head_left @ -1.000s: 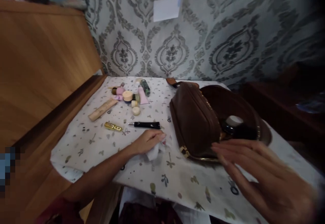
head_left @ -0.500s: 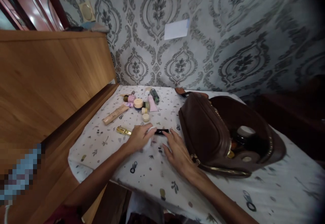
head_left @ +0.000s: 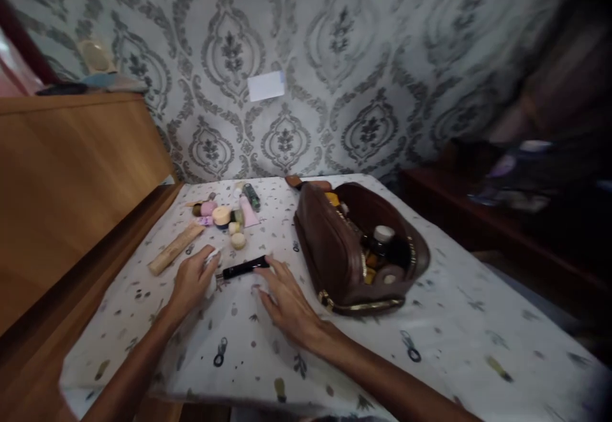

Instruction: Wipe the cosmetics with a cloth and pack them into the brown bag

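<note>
A black tube (head_left: 245, 267) lies on the patterned white cloth (head_left: 258, 364), between my two hands. The fingers of my right hand (head_left: 289, 307) are apart, with the fingertips at the tube's right end. My left hand (head_left: 192, 282) is closed around something white, perhaps a tissue, just left of the tube. Beyond my hands sit a round cream jar (head_left: 238, 241), a yellow-lidded jar (head_left: 221, 217), a pink tube (head_left: 248, 211), a dark green bottle (head_left: 251, 197) and a long beige tube (head_left: 176, 249). The gold item is hidden from sight.
On the right stands an open brown leather bag (head_left: 329, 250) holding a white-capped dark bottle (head_left: 383, 237) and other items. A wooden panel (head_left: 81, 186) rises at the left. Behind the table is a patterned wall with a white paper (head_left: 266, 86). Dark furniture stands far right.
The camera view has turned right, so the bag and table appear further left. My left hand has moved away from the black tube, which shows more fully. The gold item has gone from sight.
</note>
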`<state>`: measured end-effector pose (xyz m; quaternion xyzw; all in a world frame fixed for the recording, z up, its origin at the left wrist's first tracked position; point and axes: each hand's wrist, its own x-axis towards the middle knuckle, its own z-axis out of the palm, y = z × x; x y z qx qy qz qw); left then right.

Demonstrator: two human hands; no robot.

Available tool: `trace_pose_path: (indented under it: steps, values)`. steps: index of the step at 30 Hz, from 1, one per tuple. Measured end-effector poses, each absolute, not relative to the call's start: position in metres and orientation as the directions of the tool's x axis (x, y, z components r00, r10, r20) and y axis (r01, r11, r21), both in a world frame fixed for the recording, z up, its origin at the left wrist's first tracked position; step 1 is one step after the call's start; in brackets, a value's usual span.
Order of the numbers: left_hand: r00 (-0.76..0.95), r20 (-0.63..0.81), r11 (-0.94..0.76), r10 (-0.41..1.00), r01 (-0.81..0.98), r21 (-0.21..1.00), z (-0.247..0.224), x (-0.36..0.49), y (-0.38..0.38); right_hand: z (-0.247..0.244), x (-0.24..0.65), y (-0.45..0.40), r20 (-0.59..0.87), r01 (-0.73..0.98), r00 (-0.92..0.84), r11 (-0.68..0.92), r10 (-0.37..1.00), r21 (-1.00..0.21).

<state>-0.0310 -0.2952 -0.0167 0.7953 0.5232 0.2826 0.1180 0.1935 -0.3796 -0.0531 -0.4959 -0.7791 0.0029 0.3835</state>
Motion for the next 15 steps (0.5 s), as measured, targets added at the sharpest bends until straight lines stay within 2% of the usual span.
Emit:
trace_pose_path:
  steps: [2,4,7,11,15]
  values:
    - [0.329,0.331,-0.458,0.884,0.745,0.484,-0.011,-0.016,-0.299,-0.03,0.208,-0.402,0.662,0.739,-0.225,0.569,0.714,-0.362]
    - [0.376,0.334,-0.501,0.864,0.708,0.497,-0.009,0.002,-0.303,-0.01,0.225,-0.424,0.773,0.757,-0.184,0.589,0.607,-0.283]
    - [0.442,0.333,-0.554,0.833,0.653,0.517,-0.011,0.027,-0.306,0.002,0.249,-0.445,0.862,0.862,-0.027,0.448,0.507,-0.237]
    - [0.501,0.319,-0.591,0.805,0.631,0.503,-0.025,0.049,-0.307,-0.006,0.266,-0.45,0.809,0.9,0.123,0.28,0.575,-0.335]
    - [0.508,0.371,-0.629,0.777,0.62,0.469,-0.045,0.051,-0.307,-0.018,0.266,-0.449,0.802,0.889,0.068,0.329,0.593,-0.319]
